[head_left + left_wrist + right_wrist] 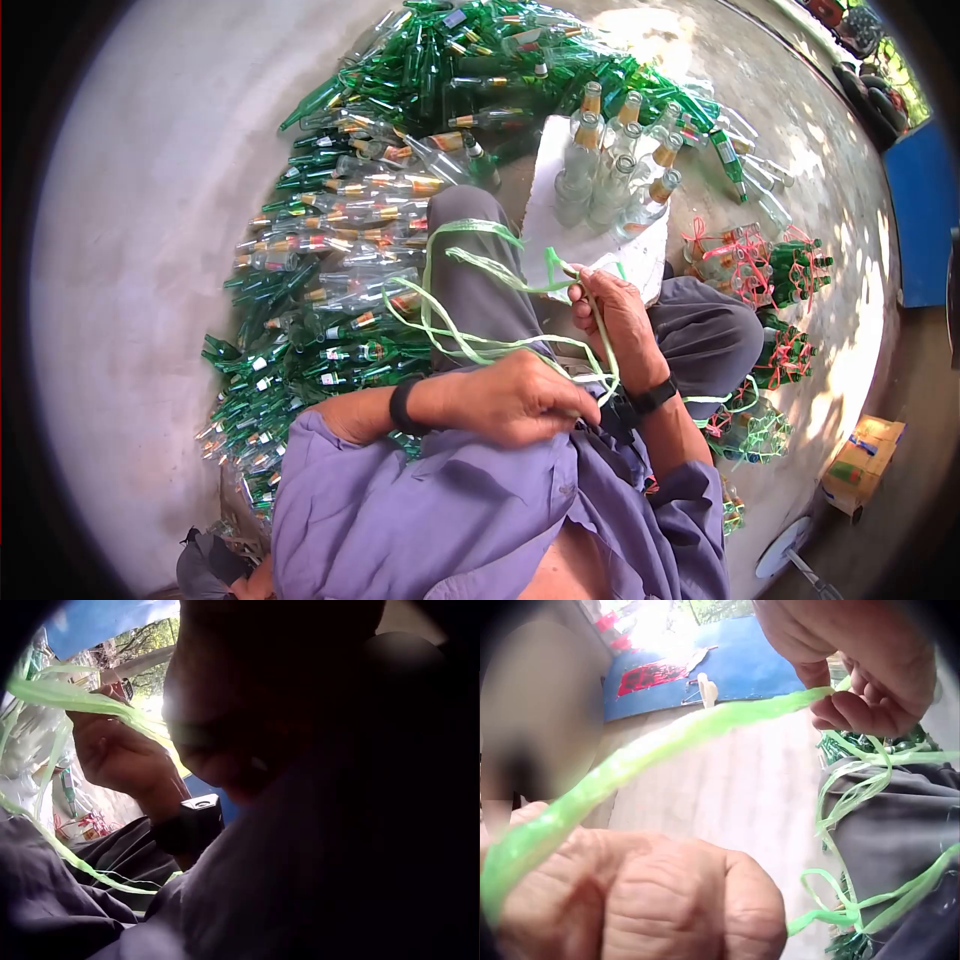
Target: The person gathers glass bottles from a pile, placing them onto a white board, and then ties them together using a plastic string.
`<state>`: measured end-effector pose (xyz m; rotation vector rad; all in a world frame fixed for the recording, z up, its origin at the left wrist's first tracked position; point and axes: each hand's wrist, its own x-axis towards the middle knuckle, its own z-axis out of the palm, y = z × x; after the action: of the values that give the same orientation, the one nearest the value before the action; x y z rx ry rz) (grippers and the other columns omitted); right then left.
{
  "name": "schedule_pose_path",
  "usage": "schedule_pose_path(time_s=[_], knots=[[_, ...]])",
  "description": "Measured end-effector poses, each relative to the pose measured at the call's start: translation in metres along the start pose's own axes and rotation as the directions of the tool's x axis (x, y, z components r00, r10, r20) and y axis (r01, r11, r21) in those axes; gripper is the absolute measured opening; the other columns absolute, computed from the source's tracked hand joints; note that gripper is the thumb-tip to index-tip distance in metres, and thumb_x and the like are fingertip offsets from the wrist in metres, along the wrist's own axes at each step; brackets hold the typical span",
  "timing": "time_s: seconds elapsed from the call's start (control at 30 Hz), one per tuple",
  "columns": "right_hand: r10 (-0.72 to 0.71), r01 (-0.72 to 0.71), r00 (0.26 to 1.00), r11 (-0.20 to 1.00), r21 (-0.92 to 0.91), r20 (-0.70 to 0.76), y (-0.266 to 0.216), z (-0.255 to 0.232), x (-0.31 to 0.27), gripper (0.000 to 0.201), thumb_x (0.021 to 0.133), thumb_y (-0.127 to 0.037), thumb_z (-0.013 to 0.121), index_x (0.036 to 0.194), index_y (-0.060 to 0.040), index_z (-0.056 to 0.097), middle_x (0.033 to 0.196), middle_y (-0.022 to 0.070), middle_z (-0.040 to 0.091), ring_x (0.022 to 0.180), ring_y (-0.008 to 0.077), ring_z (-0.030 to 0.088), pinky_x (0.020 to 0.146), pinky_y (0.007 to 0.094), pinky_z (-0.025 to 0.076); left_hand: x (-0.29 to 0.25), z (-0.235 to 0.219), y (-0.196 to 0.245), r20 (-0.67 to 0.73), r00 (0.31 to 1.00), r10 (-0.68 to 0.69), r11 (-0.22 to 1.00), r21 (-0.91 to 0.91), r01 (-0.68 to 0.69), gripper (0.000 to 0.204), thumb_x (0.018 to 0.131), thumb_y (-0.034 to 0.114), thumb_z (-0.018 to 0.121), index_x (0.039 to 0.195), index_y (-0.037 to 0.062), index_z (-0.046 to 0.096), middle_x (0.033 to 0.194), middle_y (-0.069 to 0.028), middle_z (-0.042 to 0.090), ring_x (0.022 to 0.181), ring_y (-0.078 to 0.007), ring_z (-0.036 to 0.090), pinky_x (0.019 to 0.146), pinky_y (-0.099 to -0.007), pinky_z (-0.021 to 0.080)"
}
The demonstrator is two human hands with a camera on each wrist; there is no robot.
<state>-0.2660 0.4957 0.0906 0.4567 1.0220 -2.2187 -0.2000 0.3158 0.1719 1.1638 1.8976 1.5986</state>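
Note:
My left hand [520, 400] is curled over a light green plastic strand [470, 345], close to the purple shirt. Farther forward, my right hand [612, 312] pinches another part of it between thumb and fingers. A length runs between both hands, and loose loops lie over the left knee. In the right wrist view, the right hand [862, 667] grips the strand [667, 739] at upper right, while the left hand's curled knuckles [660, 900] fill the lower left. The left wrist view shows the right hand [124, 754] raised with the strand; the left hand [232, 712] is mostly dark.
Several clear bottles [610, 170] stand on a white sheet [545, 200] beyond the knees. Green and clear bottles [350, 240] lie piled at left and ahead. Bundles tied with red strands [750, 265] stand at right, near a cardboard box [862, 460] and blue panel [920, 220].

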Motion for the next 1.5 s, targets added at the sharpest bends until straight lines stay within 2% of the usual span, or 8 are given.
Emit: schedule_pose_path(time_s=[0.13, 0.23, 0.63, 0.73, 0.8, 1.03, 1.3, 1.5], knots=[[-0.134, 0.128, 0.99, 0.981, -0.147, -0.032, -0.005, -0.001, -0.012, 0.024, 0.097, -0.018, 0.059, 0.109, 0.0014, 0.066, 0.075, 0.0005, 0.061, 0.059, 0.0051, 0.049, 0.052, 0.019, 0.038, 0.001, -0.019, -0.015, -0.372, 0.927, 0.053, 0.959, 0.279, 0.056, 0.037, 0.083, -0.003, 0.064, 0.12, 0.0012, 0.061, 0.118, -0.0171, 0.064, 0.085, -0.0254, 0.069, 0.078, -0.0341, 0.054], [-0.148, 0.142, 0.989, 0.971, -0.194, -0.014, -0.008, -0.003, -0.018, 0.023, 0.098, -0.019, 0.059, 0.105, 0.0012, 0.068, 0.073, -0.0002, 0.059, 0.057, 0.005, 0.046, 0.051, 0.0197, 0.035, 0.004, -0.024, -0.027, -0.52, 0.846, -0.116, 0.963, 0.15, 0.224, 0.051, 0.084, -0.001, 0.064, 0.134, 0.0035, 0.052, 0.128, -0.0154, 0.058, 0.085, -0.0148, 0.067, 0.072, -0.0274, 0.054], [-0.11, 0.115, 0.992, 0.989, -0.096, 0.055, -0.002, -0.011, -0.024, 0.027, 0.1, -0.024, 0.056, 0.105, -0.0021, 0.07, 0.072, -0.0001, 0.06, 0.054, 0.0052, 0.045, 0.049, 0.0208, 0.035, 0.022, -0.019, -0.07, -0.382, 0.844, -0.377, 0.911, 0.009, 0.411, 0.049, 0.087, 0.0, 0.065, 0.133, -0.0006, 0.05, 0.126, -0.0163, 0.062, 0.093, -0.0143, 0.069, 0.083, -0.0269, 0.054], [-0.098, 0.102, 0.994, 0.991, -0.084, 0.043, -0.003, -0.006, -0.027, 0.028, 0.1, -0.024, 0.054, 0.106, -0.0019, 0.07, 0.071, 0.0, 0.059, 0.054, 0.0055, 0.044, 0.048, 0.021, 0.034, 0.026, -0.011, -0.072, -0.507, 0.796, -0.329, 0.871, 0.163, 0.464, 0.054, 0.082, 0.0, 0.069, 0.132, -0.0009, 0.05, 0.127, -0.0175, 0.06, 0.097, -0.0208, 0.069, 0.085, -0.0308, 0.054], [-0.105, 0.108, 0.994, 0.991, -0.073, 0.04, 0.0, -0.008, -0.025, 0.028, 0.1, -0.024, 0.053, 0.106, -0.0015, 0.07, 0.071, 0.0, 0.059, 0.053, 0.0055, 0.044, 0.048, 0.021, 0.034, 0.025, -0.01, -0.085, -0.515, 0.855, 0.056, 0.751, 0.586, 0.304, 0.058, 0.078, 0.0, 0.072, 0.132, 0.0, 0.051, 0.128, -0.0183, 0.059, 0.101, -0.027, 0.068, 0.087, -0.0348, 0.054], [-0.088, 0.087, 0.996, 0.994, -0.065, -0.004, 0.003, -0.01, -0.025, 0.027, 0.1, -0.023, 0.053, 0.105, -0.0023, 0.07, 0.07, -0.0001, 0.058, 0.05, 0.0054, 0.041, 0.045, 0.0209, 0.031, 0.029, -0.002, -0.104, -0.564, 0.823, -0.071, 0.954, 0.204, 0.221, 0.056, 0.076, -0.002, 0.069, 0.13, 0.0026, 0.053, 0.125, -0.0173, 0.061, 0.106, -0.0261, 0.068, 0.087, -0.0348, 0.055], [-0.128, 0.121, 0.989, 0.988, -0.092, -0.072, 0.007, -0.015, -0.023, 0.026, 0.099, -0.022, 0.053, 0.106, -0.0026, 0.07, 0.07, -0.0011, 0.057, 0.05, 0.005, 0.04, 0.044, 0.0207, 0.031, 0.024, -0.015, -0.092, -0.473, 0.84, -0.267, 0.945, 0.044, 0.325, 0.045, 0.077, -0.006, 0.058, 0.121, 0.002, 0.06, 0.111, -0.0084, 0.065, 0.067, -0.0115, 0.056, 0.06, -0.0227, 0.046], [-0.045, 0.045, 0.999, 0.998, 0.035, -0.007, 0.01, -0.013, -0.022, 0.027, 0.099, -0.02, 0.052, 0.109, -0.0014, 0.068, 0.071, -0.0017, 0.058, 0.051, 0.0043, 0.041, 0.045, 0.0193, 0.032, 0.021, -0.008, -0.107, -0.541, 0.835, -0.101, 0.929, 0.249, 0.273, 0.052, 0.083, -0.001, 0.064, 0.134, 0.0044, 0.053, 0.124, -0.0087, 0.061, 0.099, -0.0128, 0.063, 0.086, -0.0263, 0.05]])
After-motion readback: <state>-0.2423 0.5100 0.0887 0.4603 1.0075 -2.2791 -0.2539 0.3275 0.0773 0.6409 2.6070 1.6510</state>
